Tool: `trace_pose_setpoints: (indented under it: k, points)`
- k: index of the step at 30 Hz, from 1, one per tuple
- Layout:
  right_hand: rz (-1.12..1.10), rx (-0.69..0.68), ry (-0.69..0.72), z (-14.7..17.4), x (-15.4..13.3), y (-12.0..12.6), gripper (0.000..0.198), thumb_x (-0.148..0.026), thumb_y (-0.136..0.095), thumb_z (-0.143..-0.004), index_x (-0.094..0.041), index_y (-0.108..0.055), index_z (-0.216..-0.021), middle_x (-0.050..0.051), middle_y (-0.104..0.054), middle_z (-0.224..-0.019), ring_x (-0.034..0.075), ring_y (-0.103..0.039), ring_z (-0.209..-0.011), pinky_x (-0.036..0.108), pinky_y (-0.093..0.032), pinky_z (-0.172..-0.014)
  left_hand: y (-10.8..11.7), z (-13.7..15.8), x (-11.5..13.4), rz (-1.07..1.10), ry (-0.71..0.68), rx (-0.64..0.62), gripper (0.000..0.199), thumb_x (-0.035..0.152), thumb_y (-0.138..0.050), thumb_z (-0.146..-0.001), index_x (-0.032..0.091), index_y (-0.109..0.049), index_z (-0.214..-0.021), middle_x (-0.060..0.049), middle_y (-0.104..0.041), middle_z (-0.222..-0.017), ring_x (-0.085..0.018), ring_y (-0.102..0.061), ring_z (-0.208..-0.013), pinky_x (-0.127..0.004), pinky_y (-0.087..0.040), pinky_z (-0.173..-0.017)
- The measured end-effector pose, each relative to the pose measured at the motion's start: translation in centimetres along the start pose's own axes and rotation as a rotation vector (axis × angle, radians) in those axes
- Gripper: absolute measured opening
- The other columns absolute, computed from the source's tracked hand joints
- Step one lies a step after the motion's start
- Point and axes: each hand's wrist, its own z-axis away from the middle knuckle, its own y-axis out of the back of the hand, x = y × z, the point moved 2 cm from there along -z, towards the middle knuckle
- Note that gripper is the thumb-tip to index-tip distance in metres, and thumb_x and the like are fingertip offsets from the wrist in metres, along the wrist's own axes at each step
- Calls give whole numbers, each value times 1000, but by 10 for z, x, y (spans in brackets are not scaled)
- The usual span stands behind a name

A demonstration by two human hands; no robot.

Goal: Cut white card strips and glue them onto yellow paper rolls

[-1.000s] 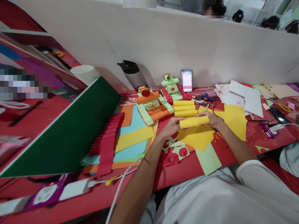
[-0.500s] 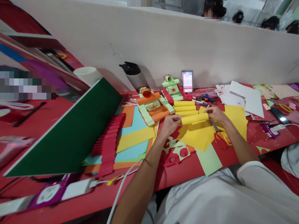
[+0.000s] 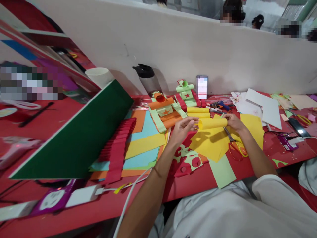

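A yellow paper roll is held level above the table, its open left end showing. My right hand grips its right end; something small and pale sticks up by those fingers. Just off the open end is my left hand, fingers stretched out and thumb apart. Behind lie more yellow paper rolls. Below are yellow sheets and scissors with red and yellow handles. Paper figures built from rolls, one orange and green, one green and red, stand farther back.
A green board leans at left beside pleated red paper and coloured sheets. A dark-lidded bottle and a phone stand by the white partition. A white cable crosses the table's front edge, under my left arm.
My left hand has come off the roll's left end and its fingers have straightened. The roll's left end now shows open. My right hand still holds the other end. The view has shifted slightly.
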Motion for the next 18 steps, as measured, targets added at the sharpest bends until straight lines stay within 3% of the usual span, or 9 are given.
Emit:
trace_pose_setpoints:
  k: [3,5,13,18]
  points:
    - [82,-16,37,-1,1,-1,30,-33,-90,-59,-18,-69,-73,-2,-67,-67,11,-55,-59,23,-42,-56,-4,-2,-8,-84,127,-184,60,59,-84,-77,16,-80,-118,-8,-80,-91,-21,-77,-79,-33,-64,-77]
    - [130,-21,68,0,1,-3,30,-34,-89,-61,-18,-69,-74,-2,-67,-68,11,-56,-59,23,-42,-56,-6,-4,-14,-128,184,-235,60,56,-87,-72,15,-81,-115,-8,-80,-84,-23,-77,-76,-34,-64,-75]
    - [171,-130,93,6,-5,-5,34,-38,-86,-71,-18,-74,-96,3,-73,-82,16,-67,-72,28,-54,-65,6,-11,-26,-175,232,-82,50,49,-90,-61,15,-84,-98,-5,-79,-78,-23,-75,-74,-32,-62,-68]
    - [221,1,207,9,-13,7,35,-46,-83,-80,-18,-76,-99,4,-74,-81,16,-67,-71,29,-53,-65,10,-12,-26,-147,223,30,49,49,-93,-53,16,-84,-90,-6,-81,-81,-23,-75,-73,-31,-62,-67]
